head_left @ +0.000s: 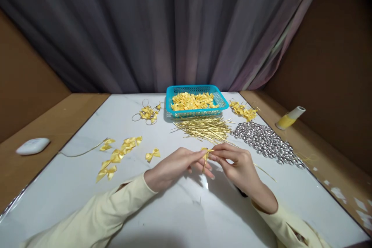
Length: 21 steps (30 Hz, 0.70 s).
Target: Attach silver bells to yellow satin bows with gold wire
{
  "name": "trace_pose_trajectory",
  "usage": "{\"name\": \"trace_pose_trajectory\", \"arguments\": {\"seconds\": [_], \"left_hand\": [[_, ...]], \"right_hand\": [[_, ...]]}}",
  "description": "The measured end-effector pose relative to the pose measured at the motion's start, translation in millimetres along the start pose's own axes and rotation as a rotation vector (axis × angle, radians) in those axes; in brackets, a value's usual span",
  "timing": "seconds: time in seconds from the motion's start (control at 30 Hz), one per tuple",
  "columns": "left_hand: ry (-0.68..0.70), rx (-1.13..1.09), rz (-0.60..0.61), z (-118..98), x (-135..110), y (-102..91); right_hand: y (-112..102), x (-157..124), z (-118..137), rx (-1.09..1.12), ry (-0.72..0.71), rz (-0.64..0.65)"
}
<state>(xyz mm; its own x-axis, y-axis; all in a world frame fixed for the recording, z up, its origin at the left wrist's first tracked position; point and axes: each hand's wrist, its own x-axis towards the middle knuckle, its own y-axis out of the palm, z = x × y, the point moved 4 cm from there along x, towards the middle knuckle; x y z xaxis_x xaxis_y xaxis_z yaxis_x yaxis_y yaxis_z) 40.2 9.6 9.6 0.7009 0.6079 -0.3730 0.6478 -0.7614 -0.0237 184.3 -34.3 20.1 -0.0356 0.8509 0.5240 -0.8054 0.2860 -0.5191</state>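
Observation:
Between my two hands is a small yellow ribbon bow (207,151). My left hand (186,161) pinches it from the left, thumb on top and the other fingers stretched beneath. From the right, my right hand (236,162) has thumb and index finger closed at the bow's edge. A gold cord (264,172) sticks out past the right hand; its other end is hidden by the fingers. To the left of my left hand a single yellow bow (152,155) lies on the white table (180,217), with a row of several bows (120,153) farther left.
A blue basket (197,114) of yellow bows stands at the back, gold cords (205,128) before it. Silver beads (264,141) spread at right. Bow clusters (148,114) lie at both sides. A thread spool (290,117) and a white case (33,146) sit at the edges.

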Motion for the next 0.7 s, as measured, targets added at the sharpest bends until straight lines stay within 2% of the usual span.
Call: {"name": "trace_pose_trajectory", "arguments": {"seconds": [0.1,0.27,0.33,0.43,0.7], "left_hand": [[-0.042,-0.049,-0.059,7.9,6.2,-8.8],[0.094,-0.013,-0.199,2.3,9.5,-16.7],[0.134,-0.004,-0.185,-3.0,8.9,-16.1],[0.118,0.035,-0.113,-7.9,7.9,-14.2],[0.156,0.314,0.003,-15.5,3.9,-5.8]], "right_hand": [[-2.0,1.7,-2.5,0.02,0.008,0.028],[-1.4,3.5,-2.6,0.049,-0.015,0.071],[-1.3,3.4,-1.2,0.041,-0.033,0.075],[-1.4,2.1,0.7,0.031,-0.059,0.08],[-1.9,2.0,2.3,0.052,-0.05,0.084]]}}
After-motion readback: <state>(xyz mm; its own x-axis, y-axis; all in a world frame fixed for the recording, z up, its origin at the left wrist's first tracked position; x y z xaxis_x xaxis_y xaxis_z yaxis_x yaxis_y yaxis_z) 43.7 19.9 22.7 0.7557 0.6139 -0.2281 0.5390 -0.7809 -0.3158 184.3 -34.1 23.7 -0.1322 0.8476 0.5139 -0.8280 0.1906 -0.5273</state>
